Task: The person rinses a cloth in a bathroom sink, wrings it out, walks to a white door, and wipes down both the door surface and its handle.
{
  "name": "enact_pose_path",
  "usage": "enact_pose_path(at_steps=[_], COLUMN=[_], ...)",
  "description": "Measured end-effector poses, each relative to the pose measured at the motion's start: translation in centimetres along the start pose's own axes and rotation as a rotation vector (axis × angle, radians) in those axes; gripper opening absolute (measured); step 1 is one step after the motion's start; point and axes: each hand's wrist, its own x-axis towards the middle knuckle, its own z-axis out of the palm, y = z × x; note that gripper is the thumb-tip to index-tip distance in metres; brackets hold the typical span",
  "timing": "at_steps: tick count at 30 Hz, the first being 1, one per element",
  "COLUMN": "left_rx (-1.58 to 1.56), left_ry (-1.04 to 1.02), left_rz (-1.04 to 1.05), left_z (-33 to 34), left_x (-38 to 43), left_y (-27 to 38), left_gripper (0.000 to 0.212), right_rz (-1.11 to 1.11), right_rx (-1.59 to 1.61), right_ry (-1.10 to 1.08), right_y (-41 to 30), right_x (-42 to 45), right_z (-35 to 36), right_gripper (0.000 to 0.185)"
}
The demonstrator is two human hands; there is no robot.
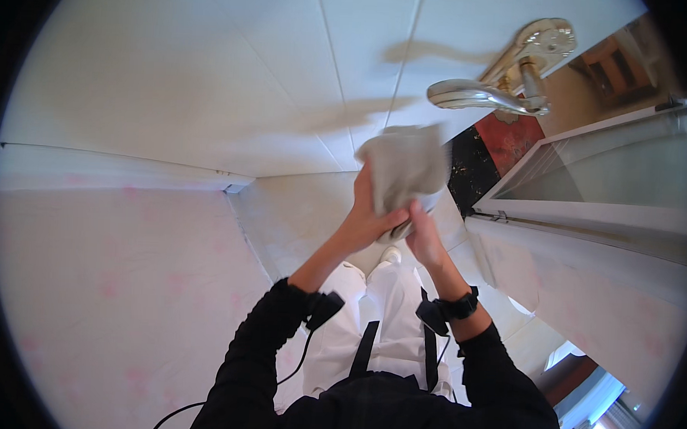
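A beige cloth (409,165), folded into a bundle and blurred by motion, is held between both hands in front of a white door (211,82). My left hand (368,213) grips its left side and lower edge. At the cloth's lower right, my right hand (425,232) pinches it with the thumb raised; some of its fingers are hidden. Above and to the right of the cloth, a shiny metal lever door handle (486,97) on a gold-toned plate sticks out from the door, apart from both hands.
A white-framed glass door panel (610,163) stands at the right. Black and red flooring (507,141) shows beyond the door edge. Pink-spotted wall covering (116,273) fills the left. Light tiles (303,207) lie below, and a wooden chair (620,68) is at upper right.
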Motion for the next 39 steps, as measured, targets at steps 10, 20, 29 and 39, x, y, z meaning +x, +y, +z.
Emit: enact_pose_path(at_steps=[10,20,29,39], left_rx=[-0.680,0.935,1.347,1.851], left_ry=[0.393,0.822,0.756,-0.121], left_rz=[0.214,1.425,1.230,1.310], left_z=[-15.3,-16.4,-3.9,1.5], left_x=[-10.3,1.6,0.4,-0.8], left_y=[-9.0,8.3,5.4,-24.0], left_gripper=[0.033,0.059,0.059,0.040], right_rz=[-0.683,-0.805,-0.713,-0.694], right_rx=[-0.440,-0.037,-0.039,-0.132], right_ry=[0.259,-0.110,-0.176,-0.205], right_y=[-3.6,-6.5,-5.3,-3.7], right_x=[12.7,10.4,6.8,10.2], right_z=[-11.7,-10.7,-10.6,-12.0], right_gripper=[0.047,0.052,0.051,0.059])
